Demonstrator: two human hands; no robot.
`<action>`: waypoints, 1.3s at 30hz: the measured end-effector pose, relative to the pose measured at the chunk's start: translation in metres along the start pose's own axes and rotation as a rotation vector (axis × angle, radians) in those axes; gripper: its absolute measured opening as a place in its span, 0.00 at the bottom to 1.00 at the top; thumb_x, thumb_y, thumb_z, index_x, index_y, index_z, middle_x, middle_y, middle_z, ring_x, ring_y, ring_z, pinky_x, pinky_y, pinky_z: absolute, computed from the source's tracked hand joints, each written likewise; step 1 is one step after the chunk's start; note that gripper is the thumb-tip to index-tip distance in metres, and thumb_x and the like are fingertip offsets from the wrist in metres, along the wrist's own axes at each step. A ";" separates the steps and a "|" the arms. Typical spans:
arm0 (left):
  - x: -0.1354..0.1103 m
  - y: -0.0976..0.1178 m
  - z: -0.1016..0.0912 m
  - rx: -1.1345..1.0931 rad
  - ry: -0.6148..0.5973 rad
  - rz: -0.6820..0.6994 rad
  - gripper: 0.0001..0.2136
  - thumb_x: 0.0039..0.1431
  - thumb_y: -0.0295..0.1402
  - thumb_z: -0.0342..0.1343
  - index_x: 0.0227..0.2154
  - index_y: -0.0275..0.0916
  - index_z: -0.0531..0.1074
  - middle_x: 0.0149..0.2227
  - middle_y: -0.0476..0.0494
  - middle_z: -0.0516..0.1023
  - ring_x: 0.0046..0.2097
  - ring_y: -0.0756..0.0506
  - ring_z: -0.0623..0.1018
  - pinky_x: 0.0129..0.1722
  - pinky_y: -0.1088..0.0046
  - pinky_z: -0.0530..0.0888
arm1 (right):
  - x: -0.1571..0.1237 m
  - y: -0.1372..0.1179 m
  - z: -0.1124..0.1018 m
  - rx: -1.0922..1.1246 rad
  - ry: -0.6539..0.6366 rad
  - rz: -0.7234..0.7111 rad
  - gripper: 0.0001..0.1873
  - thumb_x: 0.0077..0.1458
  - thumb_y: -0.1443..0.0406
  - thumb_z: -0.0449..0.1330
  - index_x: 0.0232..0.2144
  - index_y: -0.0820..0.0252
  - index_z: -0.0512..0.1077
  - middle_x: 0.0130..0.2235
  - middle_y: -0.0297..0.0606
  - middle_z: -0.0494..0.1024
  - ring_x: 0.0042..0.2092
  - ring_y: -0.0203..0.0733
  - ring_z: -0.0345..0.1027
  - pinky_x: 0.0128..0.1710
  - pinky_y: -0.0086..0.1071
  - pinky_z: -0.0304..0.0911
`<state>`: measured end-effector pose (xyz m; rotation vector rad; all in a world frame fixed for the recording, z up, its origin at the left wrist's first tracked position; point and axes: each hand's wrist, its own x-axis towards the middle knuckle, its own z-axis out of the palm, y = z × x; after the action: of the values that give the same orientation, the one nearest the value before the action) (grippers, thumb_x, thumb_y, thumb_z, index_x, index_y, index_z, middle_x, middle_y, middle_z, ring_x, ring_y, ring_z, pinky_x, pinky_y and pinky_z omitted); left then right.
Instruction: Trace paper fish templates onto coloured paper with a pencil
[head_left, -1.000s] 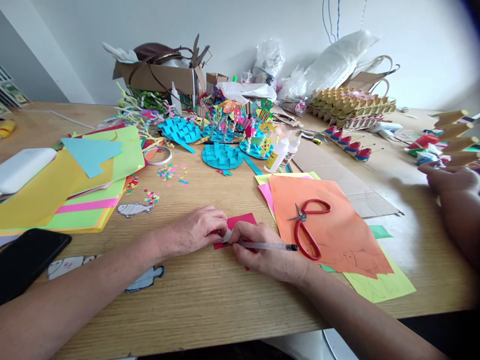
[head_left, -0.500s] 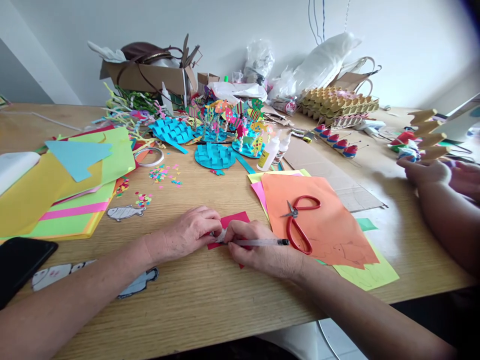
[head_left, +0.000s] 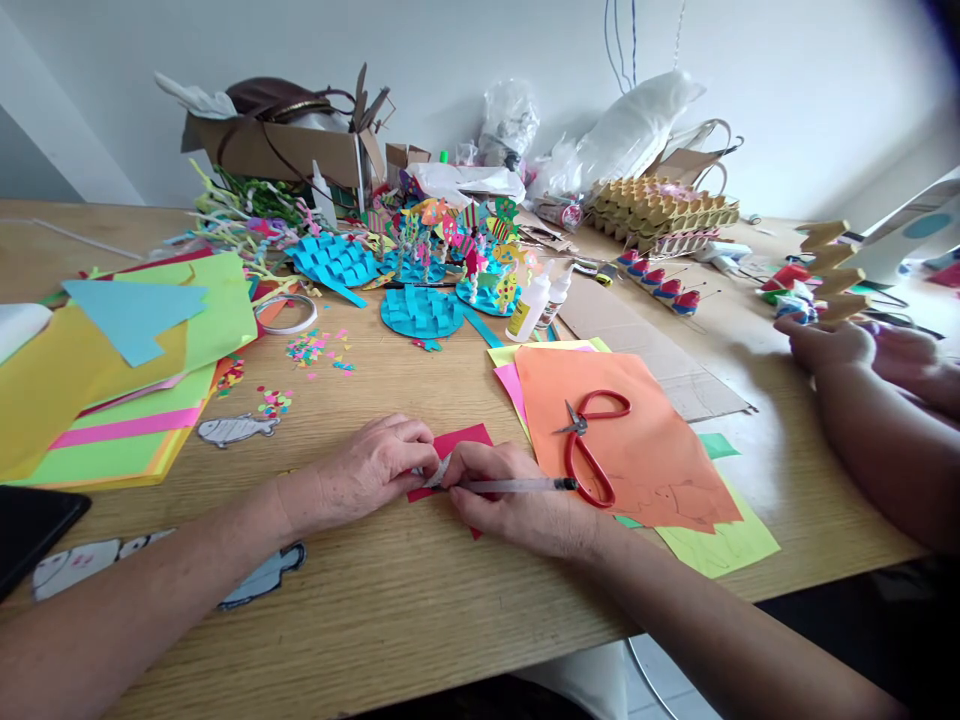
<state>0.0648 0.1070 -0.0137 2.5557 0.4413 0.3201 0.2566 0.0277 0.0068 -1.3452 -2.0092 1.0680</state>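
On the wooden table before me lies a small piece of red paper (head_left: 466,438). My left hand (head_left: 379,462) is closed, fingertips pinching a small whitish paper cutout (head_left: 440,472) down on that red piece; most of its outline is hidden by fingers. From the other side my right hand (head_left: 517,505) grips a pen (head_left: 517,486), its tip end at the cutout's edge and its dark end pointing right. Fish-shaped cutouts lie near my left arm: one grey fish (head_left: 238,429) beyond it, another bluish one (head_left: 261,577) partly under the forearm.
Red-handled scissors (head_left: 587,445) rest on orange paper (head_left: 637,400) to the right. Glue bottles (head_left: 529,308) stand behind, near blue woven paper discs (head_left: 421,312). Coloured sheets (head_left: 150,420) and a phone (head_left: 37,530) are at left. Another person's hands (head_left: 832,350) work at far right.
The whole view has shifted a little, so the table's things sit slightly further left. Both my hands keep their hold, with hardly any movement over the red paper.
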 end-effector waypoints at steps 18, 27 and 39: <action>0.000 0.001 -0.002 0.017 -0.009 0.003 0.07 0.63 0.28 0.49 0.33 0.41 0.72 0.38 0.47 0.71 0.42 0.46 0.69 0.42 0.72 0.65 | 0.000 -0.001 0.002 -0.075 0.042 -0.003 0.08 0.47 0.75 0.53 0.26 0.58 0.65 0.20 0.26 0.66 0.23 0.31 0.58 0.23 0.25 0.52; -0.001 -0.002 0.001 0.011 0.006 0.013 0.06 0.62 0.25 0.51 0.34 0.41 0.71 0.38 0.48 0.70 0.42 0.47 0.68 0.42 0.73 0.64 | -0.001 0.003 -0.001 -0.064 0.052 0.029 0.06 0.47 0.74 0.53 0.25 0.58 0.65 0.20 0.25 0.64 0.22 0.31 0.57 0.22 0.24 0.51; -0.002 -0.002 0.002 0.042 0.025 0.036 0.07 0.64 0.27 0.48 0.34 0.41 0.71 0.39 0.48 0.70 0.42 0.47 0.67 0.41 0.72 0.64 | -0.002 0.003 -0.001 -0.068 0.068 0.063 0.06 0.47 0.74 0.54 0.26 0.58 0.66 0.20 0.25 0.64 0.23 0.31 0.56 0.22 0.24 0.51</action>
<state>0.0633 0.1068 -0.0169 2.6053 0.4162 0.3590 0.2595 0.0272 0.0052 -1.4684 -1.9814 0.9763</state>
